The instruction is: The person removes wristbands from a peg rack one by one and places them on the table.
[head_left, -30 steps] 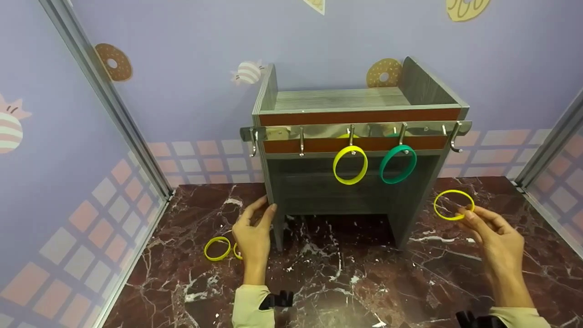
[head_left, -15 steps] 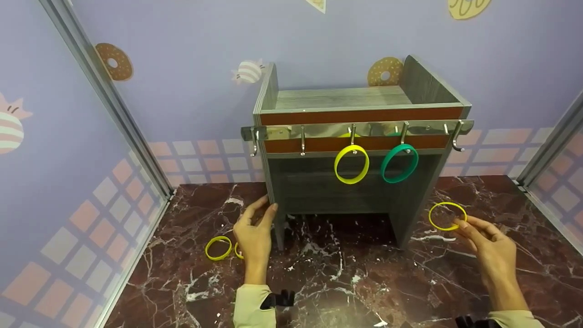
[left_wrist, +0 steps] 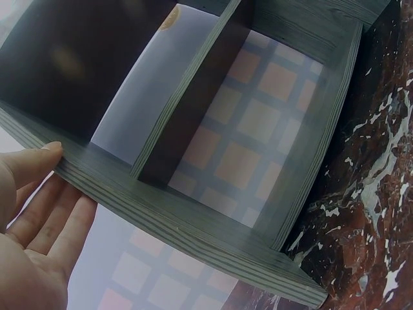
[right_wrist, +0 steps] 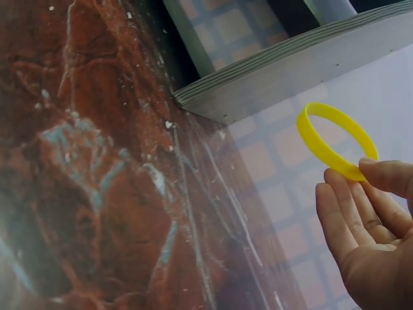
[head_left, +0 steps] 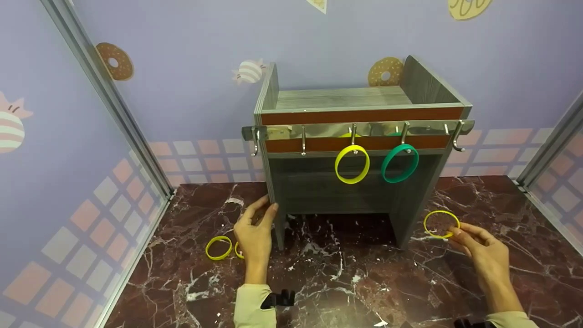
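Observation:
My left hand (head_left: 254, 232) grips the left side panel of a grey wooden shelf unit (head_left: 344, 98). In the left wrist view its thumb lies over the panel's edge (left_wrist: 187, 239) and the fingers are behind it. To the right of the unit, my right hand (head_left: 487, 255) pinches a yellow silicone wristband (right_wrist: 313, 139) between thumb and fingers, held above the marble top. A second yellow wristband (head_left: 353, 182) hangs from a middle hook of the metal hook rail (head_left: 328, 130), and a green wristband (head_left: 415, 166) hangs from the hook right of it.
Left of the unit, one yellow wristband (head_left: 218, 258) lies on the dark red marble surface (head_left: 328, 282). Another yellow wristband (head_left: 238, 253) is partly hidden behind my left hand. Bare hooks (head_left: 304, 143) stick out at both ends of the rail. Patterned walls (head_left: 196, 91) stand behind and beside.
My right hand has moved left and toward me, lower in the view, with the yellow wristband, closer to the unit's right side. My left hand stays on the panel.

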`<action>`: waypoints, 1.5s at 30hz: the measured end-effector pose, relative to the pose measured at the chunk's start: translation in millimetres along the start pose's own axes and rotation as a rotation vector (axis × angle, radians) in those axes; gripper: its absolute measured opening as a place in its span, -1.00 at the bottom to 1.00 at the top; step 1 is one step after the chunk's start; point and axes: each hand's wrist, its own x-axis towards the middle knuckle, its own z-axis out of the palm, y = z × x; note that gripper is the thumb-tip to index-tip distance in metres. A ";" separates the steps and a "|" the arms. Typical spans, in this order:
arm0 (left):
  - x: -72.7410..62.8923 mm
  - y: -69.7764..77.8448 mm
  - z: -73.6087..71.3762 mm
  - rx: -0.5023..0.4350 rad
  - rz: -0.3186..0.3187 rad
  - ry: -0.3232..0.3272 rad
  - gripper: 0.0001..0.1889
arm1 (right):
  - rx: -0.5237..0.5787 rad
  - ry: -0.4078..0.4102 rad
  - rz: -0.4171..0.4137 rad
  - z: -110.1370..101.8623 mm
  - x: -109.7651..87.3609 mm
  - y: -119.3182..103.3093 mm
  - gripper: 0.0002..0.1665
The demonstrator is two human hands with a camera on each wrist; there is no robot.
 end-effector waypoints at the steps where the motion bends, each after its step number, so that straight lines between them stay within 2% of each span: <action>1: 0.1 0.0 0.3 0.001 0.001 0.003 -0.76 | 0.003 -0.004 0.003 -0.4 0.1 1.4 -0.84; 12: 1.0 1.5 1.4 0.012 -0.001 0.011 -0.77 | -0.052 -0.037 0.009 -3.5 1.0 11.8 -0.84; 22: -0.3 3.9 -3.6 0.018 -0.028 0.017 -0.77 | -0.138 -0.033 0.085 -0.7 1.3 21.7 -0.85; 30: -0.6 3.3 -2.0 0.014 -0.020 -0.004 -0.76 | -0.248 -0.077 0.097 -2.8 1.4 23.0 -0.61; 45: -0.6 3.4 0.1 -0.005 -0.041 0.004 -0.75 | -0.327 -0.112 0.150 -6.9 3.3 27.8 -0.55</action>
